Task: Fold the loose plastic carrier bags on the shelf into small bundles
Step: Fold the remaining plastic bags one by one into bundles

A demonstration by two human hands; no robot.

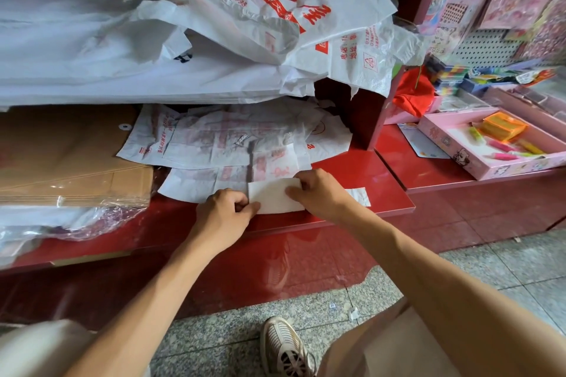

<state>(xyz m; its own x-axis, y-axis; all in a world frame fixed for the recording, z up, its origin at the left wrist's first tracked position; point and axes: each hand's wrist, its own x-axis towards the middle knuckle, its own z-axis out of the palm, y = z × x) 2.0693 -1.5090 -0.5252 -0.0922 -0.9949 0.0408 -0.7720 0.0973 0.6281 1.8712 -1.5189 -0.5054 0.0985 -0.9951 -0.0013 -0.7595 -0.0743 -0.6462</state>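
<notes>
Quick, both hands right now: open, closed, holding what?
Left hand: fingers curled, pinching the left end of the folded bag strip.
Right hand: pressing and gripping the strip's right part.

Shelf front: bare red shelf (361,174) right of your hands gives you open passage as far as the upright post (364,113)
Left: cardboard stack (70,168) and clear wrapped packs (61,220) block you to the shelf edge
Behind: flattened bags (220,141) cover the back of the shelf
Above: heaped carrier bags (275,15) overhang, leaving you a low gap beneath
Right, past the post: pink tray (459,156) of pens occupies the next shelf; a bare strip lies in front of it
</notes>
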